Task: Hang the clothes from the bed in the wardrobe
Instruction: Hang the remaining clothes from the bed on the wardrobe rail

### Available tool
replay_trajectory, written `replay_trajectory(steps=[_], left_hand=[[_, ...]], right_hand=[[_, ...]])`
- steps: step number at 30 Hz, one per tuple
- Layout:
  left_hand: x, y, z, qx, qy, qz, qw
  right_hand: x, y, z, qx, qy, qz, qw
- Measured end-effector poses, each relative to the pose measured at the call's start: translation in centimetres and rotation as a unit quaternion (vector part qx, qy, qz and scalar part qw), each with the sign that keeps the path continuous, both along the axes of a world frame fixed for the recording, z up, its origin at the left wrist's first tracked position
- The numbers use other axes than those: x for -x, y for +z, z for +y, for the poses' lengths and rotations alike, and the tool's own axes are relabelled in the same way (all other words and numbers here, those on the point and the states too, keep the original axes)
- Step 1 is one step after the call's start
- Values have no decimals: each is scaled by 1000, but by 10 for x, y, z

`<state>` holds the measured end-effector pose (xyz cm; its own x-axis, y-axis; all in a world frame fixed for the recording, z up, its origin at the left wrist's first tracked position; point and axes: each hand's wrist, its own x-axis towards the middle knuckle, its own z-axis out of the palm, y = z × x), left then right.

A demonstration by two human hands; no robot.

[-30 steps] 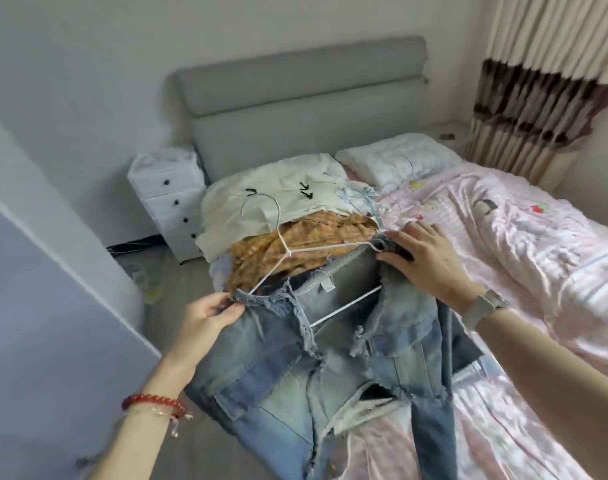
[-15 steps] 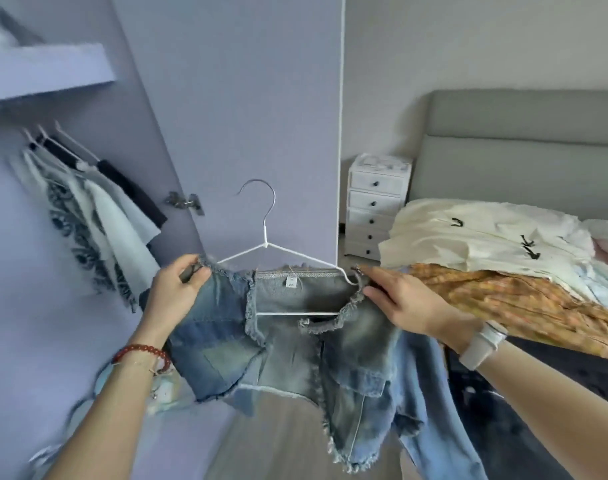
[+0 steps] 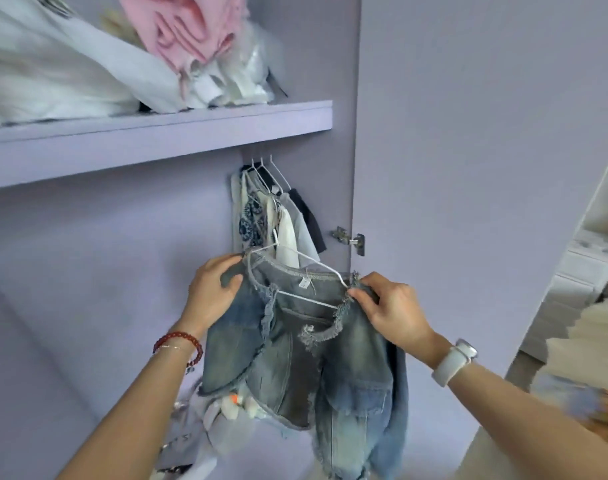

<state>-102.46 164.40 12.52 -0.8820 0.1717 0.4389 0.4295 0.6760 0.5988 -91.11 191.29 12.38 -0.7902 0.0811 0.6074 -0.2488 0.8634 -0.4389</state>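
A denim jacket hangs on a white wire hanger in front of the open wardrobe, held up between both hands; the hanger's bar runs left to right, tilted down toward the right, and the jacket's length drops straight down from it, frayed hem lowest; its hook is lost against the clothes behind and cannot be made out. The left hand grips the jacket's left shoulder, fingers curled over the collar edge and thumb pressed on the denim; a red bead bracelet circles that wrist. The right hand pinches the right shoulder's frayed edge at the hanger's end, fingers bent round the cloth; a white watch sits on that wrist.

Just behind the jacket, a few garments hang on white hangers under a lilac shelf; the shelf carries white cloth and a pink bundle. To the right stands the open wardrobe door, its metal hinge near the hung clothes. Past the door's edge, a white drawer unit and piled clothes show, blurred. Pale bags lie low in the wardrobe below the jacket.
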Motion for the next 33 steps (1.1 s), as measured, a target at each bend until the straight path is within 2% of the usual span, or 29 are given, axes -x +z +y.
replay_trajectory(steps=[3,6,9,12,15,19,26,33], left_hand=[[4,14,-9,21,87,65,994],[3,41,-5,44,148,170,973],[8,74,6,95,194,291,932],[29,103,14,157,239,363,887],[56,118,21,237,303,344,857],[95,117,15,278,384,268,838],[124,102,-3,329,443,335,764],[129,101,-2,320,449,344,760]], right_hand=[[45,-2,-22,39,-3,7,999],[90,-1,-43,78,4,4,997],[135,3,-60,128,29,4,991],[181,13,-73,185,44,2,982],[228,23,-82,234,64,-21,970],[291,38,-93,225,78,-35,971],[371,33,-108,260,58,-70,961],[372,-6,-93,238,83,-118,960]])
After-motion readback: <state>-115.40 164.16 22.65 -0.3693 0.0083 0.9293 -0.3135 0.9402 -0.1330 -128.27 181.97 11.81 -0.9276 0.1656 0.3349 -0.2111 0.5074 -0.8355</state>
